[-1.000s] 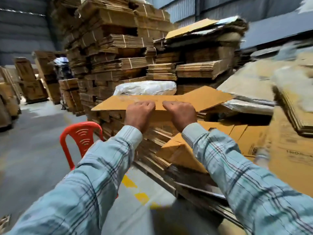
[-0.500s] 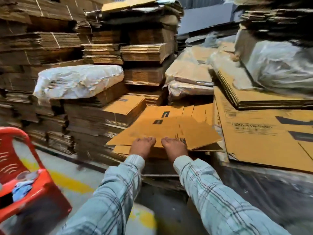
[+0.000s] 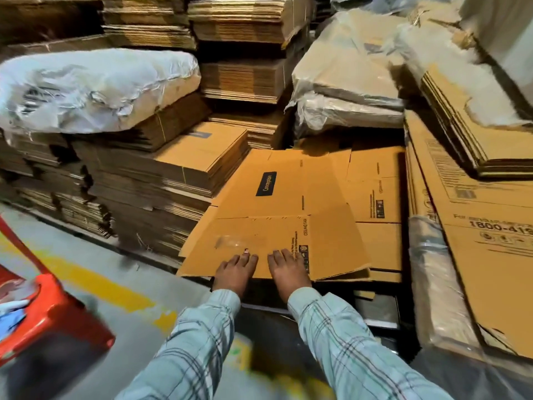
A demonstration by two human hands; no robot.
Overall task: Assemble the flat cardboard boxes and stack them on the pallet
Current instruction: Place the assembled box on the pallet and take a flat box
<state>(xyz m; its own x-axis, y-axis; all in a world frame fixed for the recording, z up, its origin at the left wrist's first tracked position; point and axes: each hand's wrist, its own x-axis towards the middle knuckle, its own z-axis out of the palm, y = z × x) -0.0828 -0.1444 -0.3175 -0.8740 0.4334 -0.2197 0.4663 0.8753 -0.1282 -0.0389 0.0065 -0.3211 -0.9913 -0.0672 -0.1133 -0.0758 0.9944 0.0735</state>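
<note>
Head view. Flat cardboard box [image 3: 277, 215], printed "Crompton", lay on a low pile of flattened cartons [image 3: 377, 243], its near edge overhanging. Left hand [image 3: 235, 274] and right hand [image 3: 288, 271] rested side by side on that near edge, fingers [image 3: 279, 256] extended flat on top; whether they gripped beneath could not be told. Plaid sleeves [image 3: 340, 339]. Surroundings: tall stacks of bundled cardboard [image 3: 178, 168], plastic-wrapped bundles [image 3: 86, 85], grey concrete floor [image 3: 95, 249] with yellow line [image 3: 95, 281], red plastic chair [image 3: 49, 319] at left.
</note>
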